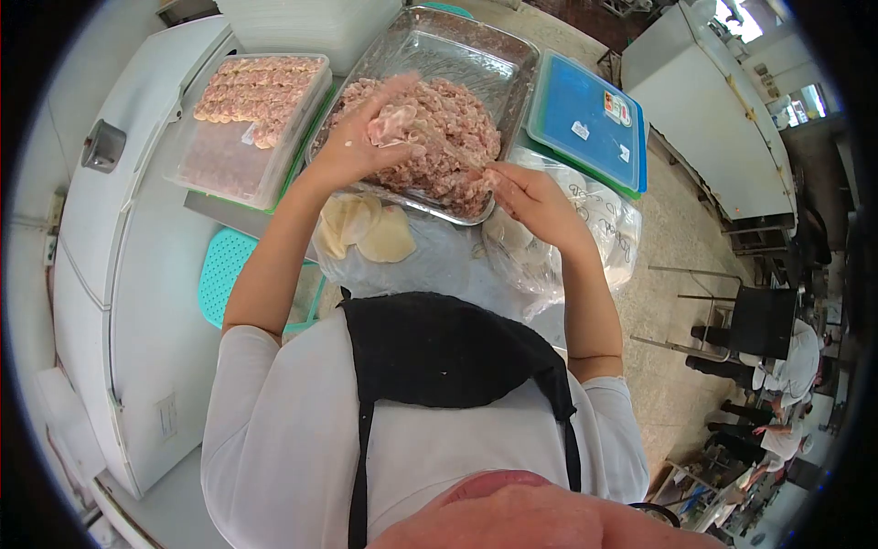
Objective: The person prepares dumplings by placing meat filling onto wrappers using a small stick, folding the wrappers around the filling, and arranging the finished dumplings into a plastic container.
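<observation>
A counter (546, 328) carries everything within reach of the two hands. At its middle lies a deep metal tray (476, 66), straight ahead of the person, probably so that both hands can work over it. To the left is a clear plastic container (212, 169), its far part filled with close rows of small, meat-topped dumplings (261, 87); they seem packed tightly to save room and keep upright. Right of the tray, a blue lid (578, 114) lies flat, perhaps set there to be out of the way. Nearer, a knotted-looking plastic bag (521, 240) of pale rounds sits beside the tray's corner.

The minced meat (448, 114) is heaped toward the near side of the tray, likely for a shorter reach. It is pink, coarse, moist and flecked with paler bits.

The left hand (352, 151) is palm up, fingers and thumb curved around a small meat-smeared piece (393, 123), glossy and pale pink, cradled above the heap. The right hand (533, 197) has its fingers bunched at the tray's near edge, meat clinging to the tips; whether they grip anything, I cannot tell.

Thin pale wrappers (386, 238) overlap just in front of the tray, apparently fanned for easy picking.
</observation>
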`<state>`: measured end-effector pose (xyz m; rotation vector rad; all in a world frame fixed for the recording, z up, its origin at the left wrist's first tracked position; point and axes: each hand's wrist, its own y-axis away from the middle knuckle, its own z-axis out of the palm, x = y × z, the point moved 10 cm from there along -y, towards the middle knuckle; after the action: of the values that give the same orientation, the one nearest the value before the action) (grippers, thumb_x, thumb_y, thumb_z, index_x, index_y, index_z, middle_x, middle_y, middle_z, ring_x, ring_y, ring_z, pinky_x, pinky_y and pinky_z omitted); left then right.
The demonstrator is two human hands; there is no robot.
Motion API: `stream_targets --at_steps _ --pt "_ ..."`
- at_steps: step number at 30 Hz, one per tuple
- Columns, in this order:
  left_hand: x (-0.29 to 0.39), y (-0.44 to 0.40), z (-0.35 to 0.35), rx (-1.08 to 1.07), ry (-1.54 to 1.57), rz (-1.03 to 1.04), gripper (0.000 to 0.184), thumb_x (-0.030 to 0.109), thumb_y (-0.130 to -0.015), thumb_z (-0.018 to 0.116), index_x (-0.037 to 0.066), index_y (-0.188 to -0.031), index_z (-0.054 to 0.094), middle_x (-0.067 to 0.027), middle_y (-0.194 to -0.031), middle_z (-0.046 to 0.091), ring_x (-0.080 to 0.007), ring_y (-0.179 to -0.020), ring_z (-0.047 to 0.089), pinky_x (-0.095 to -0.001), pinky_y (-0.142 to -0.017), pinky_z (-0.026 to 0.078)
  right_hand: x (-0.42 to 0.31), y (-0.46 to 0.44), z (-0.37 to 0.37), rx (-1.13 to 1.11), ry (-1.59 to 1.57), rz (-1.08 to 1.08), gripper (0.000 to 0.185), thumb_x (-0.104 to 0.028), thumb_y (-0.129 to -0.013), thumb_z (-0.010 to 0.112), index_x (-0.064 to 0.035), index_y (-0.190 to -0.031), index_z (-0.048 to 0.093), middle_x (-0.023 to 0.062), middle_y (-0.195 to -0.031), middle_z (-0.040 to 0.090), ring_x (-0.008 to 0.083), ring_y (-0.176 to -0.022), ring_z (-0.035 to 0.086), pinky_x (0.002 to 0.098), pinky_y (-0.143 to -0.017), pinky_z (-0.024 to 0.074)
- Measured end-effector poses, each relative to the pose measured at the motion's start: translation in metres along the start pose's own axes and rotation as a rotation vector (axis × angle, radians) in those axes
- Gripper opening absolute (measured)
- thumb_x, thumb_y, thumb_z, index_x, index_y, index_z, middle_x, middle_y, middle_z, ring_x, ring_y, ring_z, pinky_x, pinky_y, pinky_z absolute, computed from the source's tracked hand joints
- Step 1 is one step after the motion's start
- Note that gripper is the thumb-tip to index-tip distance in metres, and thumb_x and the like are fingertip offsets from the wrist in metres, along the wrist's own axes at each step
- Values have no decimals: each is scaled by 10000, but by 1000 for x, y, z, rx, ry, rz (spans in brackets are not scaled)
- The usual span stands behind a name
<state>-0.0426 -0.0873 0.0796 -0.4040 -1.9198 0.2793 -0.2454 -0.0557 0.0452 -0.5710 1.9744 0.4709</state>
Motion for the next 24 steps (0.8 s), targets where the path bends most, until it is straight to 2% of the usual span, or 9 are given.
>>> stream_targets --at_steps 2,6,11,12,14,17,20,22,24 --pt "3 1 21 -280 20 3 552 172 -712 769 67 -1219 578 -88 -1161 631 -203 -961 613 -318 -862 475 -16 -1 -1 86 129 -142 344 -286 -965 520 6 -1125 603 151 -802 629 218 -734 580 322 -711 465" --pt "-4 7 21 -297 -107 -1 433 204 -700 774 50 -1085 652 -92 -1037 667 -206 -954 617 -314 -850 476 6 -18 18 -35 88 -97 339 -281 -947 551 -4 -1134 606 172 -891 662 255 -820 634 327 -760 481" --pt "-37 14 32 -302 -337 88 429 224 -696 761 30 -1062 647 -123 -937 666 -208 -875 635 -310 -810 489 50 -41 7 35 277 -313 337 -292 -912 586 -26 -1117 620 168 -922 664 308 -837 647 372 -736 500" --pt "-44 14 32 -297 -340 86 429 224 -696 761 30 -1062 647 -123 -937 666 -208 -875 635 -310 -810 489 42 -40 7 30 278 -318 337 -292 -912 586 -26 -1117 620 168 -922 664 308 -837 647 372 -736 500" --pt "-100 19 24 -277 -123 -412 443 241 -692 760 26 -1063 647 -132 -959 677 -228 -895 640 -327 -825 487 20 -33 -5 158 724 -209 319 -276 -932 563 -29 -1126 621 161 -933 661 317 -841 636 389 -723 499" --pt "-117 18 17 -148 -16 -262 431 273 -708 754 18 -1040 649 -134 -981 680 -235 -893 640 -334 -826 492 -22 -11 13 322 690 -218 286 -273 -924 554 -76 -1120 623 164 -923 650 365 -831 615 427 -701 499" --pt "-110 19 24 -286 -116 -299 487 266 -732 754 26 -1130 611 -128 -1013 679 -248 -912 644 -342 -844 494 18 -30 35 331 702 -247 282 -268 -927 541 -101 -1143 612 160 -918 646 365 -809 621 442 -684 497" --pt "-108 26 17 -225 -184 -252 538 276 -735 756 44 -1186 577 -131 -1048 669 -249 -945 636 -348 -864 485 36 -33 17 339 756 -209 274 -270 -927 516 -94 -1119 602 181 -846 639 373 -780 630 482 -704 494" --pt "-88 29 2 -175 -257 -200 591 285 -738 758 61 -1241 543 -135 -1082 659 -250 -978 627 -355 -884 477 58 -29 4 198 854 67 301 -274 -940 496 -71 -1129 614 207 -865 645 385 -828 627 462 -741 500"
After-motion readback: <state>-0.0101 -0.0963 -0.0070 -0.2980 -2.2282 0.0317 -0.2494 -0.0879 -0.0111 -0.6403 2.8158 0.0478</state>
